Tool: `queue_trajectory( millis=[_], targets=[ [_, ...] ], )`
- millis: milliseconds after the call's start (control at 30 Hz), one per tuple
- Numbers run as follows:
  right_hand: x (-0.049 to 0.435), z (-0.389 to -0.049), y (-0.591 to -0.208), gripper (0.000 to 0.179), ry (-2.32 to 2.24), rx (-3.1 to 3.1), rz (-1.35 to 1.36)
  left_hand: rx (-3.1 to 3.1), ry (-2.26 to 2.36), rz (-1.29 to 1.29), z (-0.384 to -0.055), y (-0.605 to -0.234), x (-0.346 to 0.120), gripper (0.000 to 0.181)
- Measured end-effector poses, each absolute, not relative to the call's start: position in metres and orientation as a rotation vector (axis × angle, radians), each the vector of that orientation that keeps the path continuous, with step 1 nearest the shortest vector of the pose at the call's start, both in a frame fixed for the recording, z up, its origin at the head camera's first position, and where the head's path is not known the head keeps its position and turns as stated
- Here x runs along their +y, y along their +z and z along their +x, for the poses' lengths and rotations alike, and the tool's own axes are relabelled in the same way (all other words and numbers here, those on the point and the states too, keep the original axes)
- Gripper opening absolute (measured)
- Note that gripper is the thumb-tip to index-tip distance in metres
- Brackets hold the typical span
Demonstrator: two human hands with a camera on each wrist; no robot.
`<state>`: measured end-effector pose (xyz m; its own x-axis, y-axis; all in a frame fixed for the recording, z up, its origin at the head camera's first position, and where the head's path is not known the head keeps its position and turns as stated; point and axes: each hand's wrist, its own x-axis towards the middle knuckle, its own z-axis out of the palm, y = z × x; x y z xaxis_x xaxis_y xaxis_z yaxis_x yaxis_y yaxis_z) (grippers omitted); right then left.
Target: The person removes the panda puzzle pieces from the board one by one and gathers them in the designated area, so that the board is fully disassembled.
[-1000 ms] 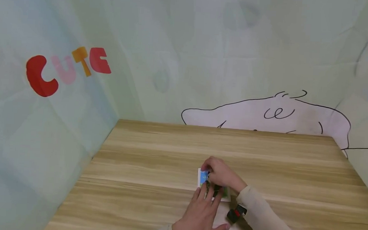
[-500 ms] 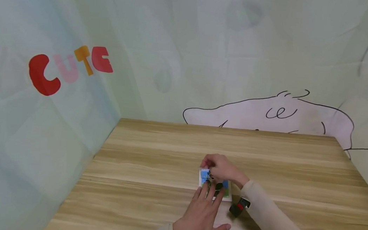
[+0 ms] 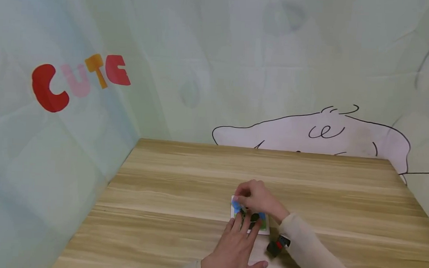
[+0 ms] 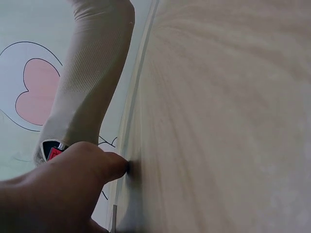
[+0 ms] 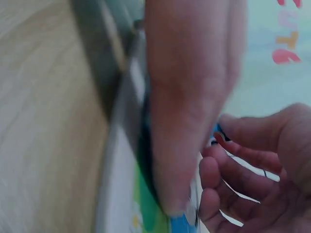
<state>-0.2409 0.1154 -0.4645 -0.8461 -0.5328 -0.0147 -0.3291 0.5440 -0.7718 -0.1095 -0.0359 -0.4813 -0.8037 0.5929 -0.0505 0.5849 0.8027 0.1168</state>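
Observation:
A small picture puzzle with a white border and blue, green and black areas lies on the wooden table. My left hand rests on its near part with fingers spread, covering some of the picture. At the far left corner my right hand pinches a small blue puzzle piece between thumb and curled fingers, close over the board. In the right wrist view, straight left-hand fingers press down on the puzzle's surface. The left wrist view shows the left thumb at the tabletop.
The wooden tabletop stretches around the puzzle to its back edge. A black and red wrist device sits on the right sleeve. Behind stands a pale printed backdrop with coloured letters at left.
My right hand lifts slightly off the far left corner, then settles back over it with its fingers in a pinch. My left hand stays in place on the puzzle.

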Motion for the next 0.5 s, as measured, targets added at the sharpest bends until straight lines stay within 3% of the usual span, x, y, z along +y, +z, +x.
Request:
queue_trajectory(
  millis=[300, 500],
  targets=[
    [0.183, -0.242, -0.464, 0.014, -1.280, 2.672, -0.192, 2.838, 0.152, 0.873, -0.110, -0.480, -0.033, 0.097],
    [0.220, -0.233, -0.468, 0.013, -1.130, 2.720, -0.137, 2.836, 0.140, 0.845, -0.109, -0.481, -0.033, 0.098]
  ],
)
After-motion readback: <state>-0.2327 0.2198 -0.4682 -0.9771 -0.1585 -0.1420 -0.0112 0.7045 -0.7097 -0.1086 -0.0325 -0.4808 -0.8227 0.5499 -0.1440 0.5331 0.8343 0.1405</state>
